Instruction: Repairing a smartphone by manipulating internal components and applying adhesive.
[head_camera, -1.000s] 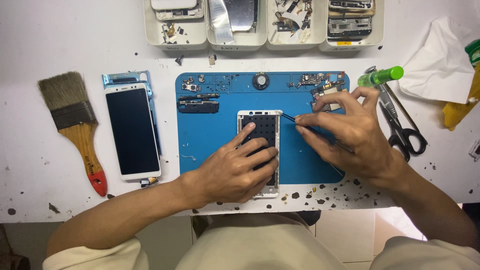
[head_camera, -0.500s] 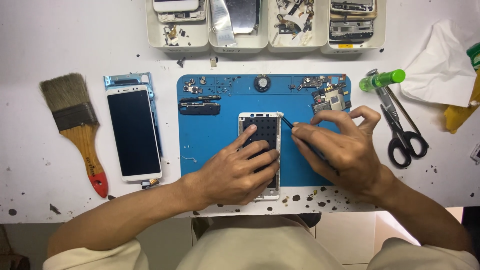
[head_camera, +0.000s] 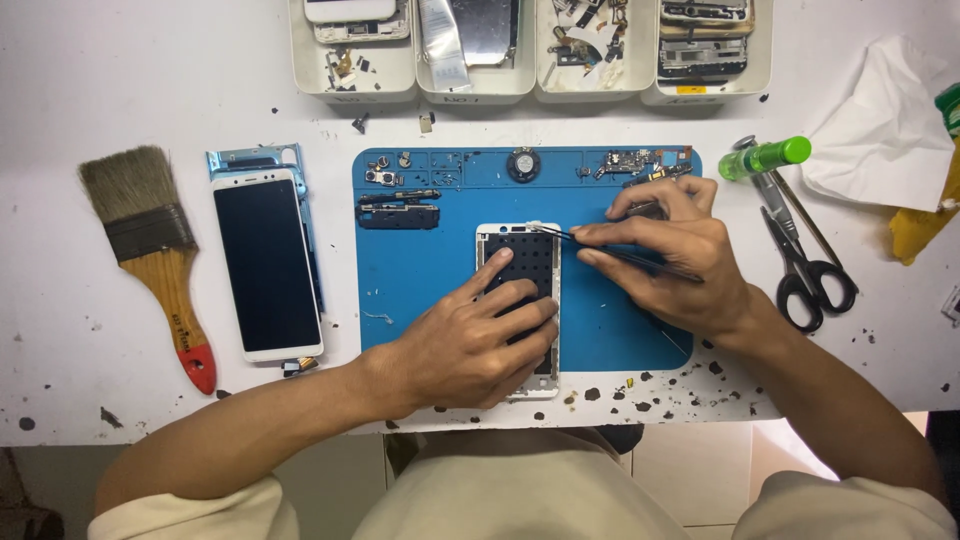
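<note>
Phone-repair workbench: blue repair mat (head_camera: 610, 330), parts trays (head_camera: 350, 75), scissors (head_camera: 805, 265), brush (head_camera: 150, 250).

A white-framed opened phone body (head_camera: 520, 262) lies lengthwise on the blue mat, dark perforated inside up, slim black tweezers (head_camera: 560, 234) touching its top edge.

The blue mat (head_camera: 620, 340) is blocked at its centre by the opened phone frame (head_camera: 520, 262) and both hands, left hand (head_camera: 475, 345) and right hand (head_camera: 670, 262). Loose small parts (head_camera: 400, 205) crowd the mat's upper strip. Bare mat remains at lower left and lower right. On the worktop (head_camera: 60, 90), the paintbrush (head_camera: 155, 255) and white phone (head_camera: 268, 265) leave a narrow lane between them. The parts trays (head_camera: 355, 75) wall off the far edge. Right of the mat, the scissors (head_camera: 805, 265), green bottle (head_camera: 765, 158) and tissue (head_camera: 880, 130) obstruct approach. The far left corner stays open.
</note>
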